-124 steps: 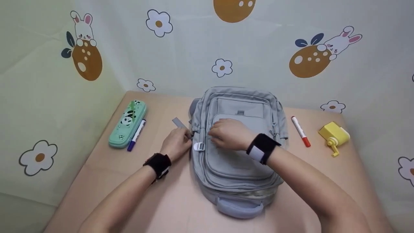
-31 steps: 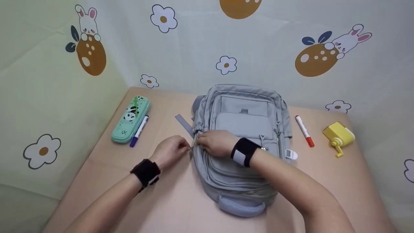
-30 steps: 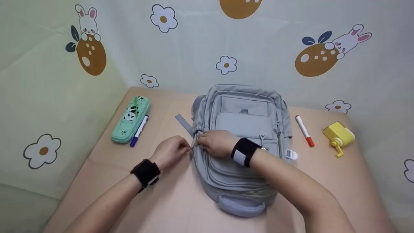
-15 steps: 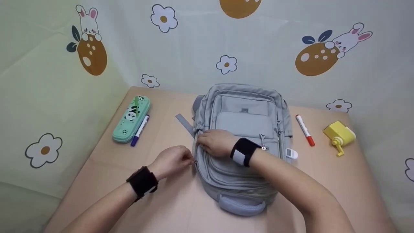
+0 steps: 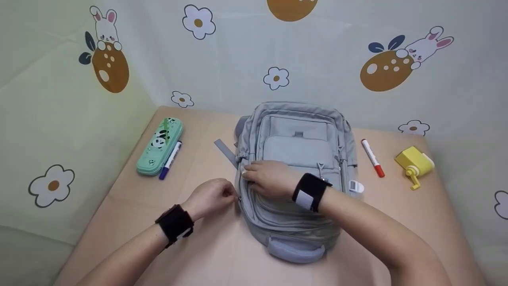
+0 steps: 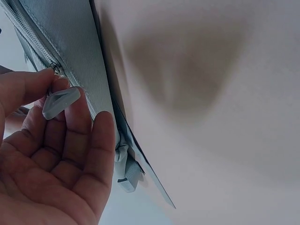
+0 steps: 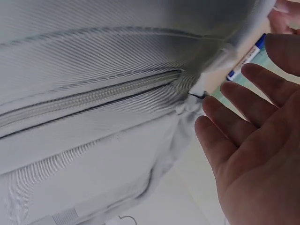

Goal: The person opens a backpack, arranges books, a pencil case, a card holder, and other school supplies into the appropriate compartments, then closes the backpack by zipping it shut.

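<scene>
A grey backpack [image 5: 295, 149] lies on the table with its padded handle [image 5: 295, 250] toward me. At its left side, my left hand [image 5: 210, 200] pinches a zipper pull [image 6: 61, 103] between thumb and fingers, just below the metal slider [image 6: 55, 68]. The zipper's teeth [image 6: 28, 28] run closed above the slider in the left wrist view. My right hand [image 5: 270, 178] hovers over the backpack near its left edge. In the right wrist view, its fingers [image 7: 229, 126] are loosely extended and hold nothing, with a closed front-pocket zipper [image 7: 93, 96] beside them.
On the left lie a green panda pencil case [image 5: 158, 147] and a blue-capped marker [image 5: 170, 161]. A red-capped marker [image 5: 372, 158] and a yellow hand-crank sharpener [image 5: 414, 161] sit on the right. A grey strap [image 5: 225, 152] and a white tag [image 5: 356, 186] stick out from the backpack.
My right hand went to the backpack's left edge, then loosened and lifted slightly. My left hand drew the zipper pull along the side toward the handle, then stopped.
</scene>
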### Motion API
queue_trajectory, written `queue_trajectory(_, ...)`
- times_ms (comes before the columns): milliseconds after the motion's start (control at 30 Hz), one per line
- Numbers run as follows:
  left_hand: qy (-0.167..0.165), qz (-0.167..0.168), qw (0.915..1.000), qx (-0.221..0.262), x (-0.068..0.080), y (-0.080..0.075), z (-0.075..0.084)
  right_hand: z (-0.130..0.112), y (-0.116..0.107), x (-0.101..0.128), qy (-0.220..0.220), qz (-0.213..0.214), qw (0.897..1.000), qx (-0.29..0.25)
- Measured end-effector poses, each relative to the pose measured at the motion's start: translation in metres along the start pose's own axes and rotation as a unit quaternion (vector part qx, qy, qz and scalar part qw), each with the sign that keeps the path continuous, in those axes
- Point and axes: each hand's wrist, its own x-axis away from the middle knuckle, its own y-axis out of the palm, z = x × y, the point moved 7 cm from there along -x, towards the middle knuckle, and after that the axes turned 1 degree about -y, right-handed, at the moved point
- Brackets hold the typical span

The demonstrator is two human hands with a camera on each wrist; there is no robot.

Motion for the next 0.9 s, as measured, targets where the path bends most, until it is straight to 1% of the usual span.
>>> queue_trajectory(67,-0.004,0.001,1.0,0.006,0.001,0.0,0.0,-0.008,-0.006,0.01,-0.018,0.016,1.0,0.012)
queue_trajectory(167,-0.014,0.0,0.9998,0.012,0.002,0.0,-0.001,-0.021,-0.01,0.029,-0.037,0.024,0.999,0.021)
queue_trajectory(333,-0.031,-0.001,0.9993,0.02,0.004,-0.001,-0.003,-0.045,-0.009,0.059,-0.052,0.019,0.998,0.007)
queue_trajectory(433,-0.035,-0.002,0.9991,0.022,0.004,-0.001,-0.005,-0.057,-0.004,0.07,-0.054,0.017,0.998,0.024)
queue_trajectory(600,-0.038,0.0,0.999,0.022,0.004,-0.001,-0.004,-0.07,0.007,0.077,-0.054,0.034,0.994,0.091)
queue_trajectory(667,-0.038,-0.001,0.999,0.023,0.005,0.0,-0.004,-0.071,0.011,0.078,-0.05,0.045,0.992,0.107)
queue_trajectory(900,-0.034,-0.009,0.9989,0.032,0.007,0.0,-0.002,-0.071,0.015,0.08,-0.035,0.067,0.99,0.123)
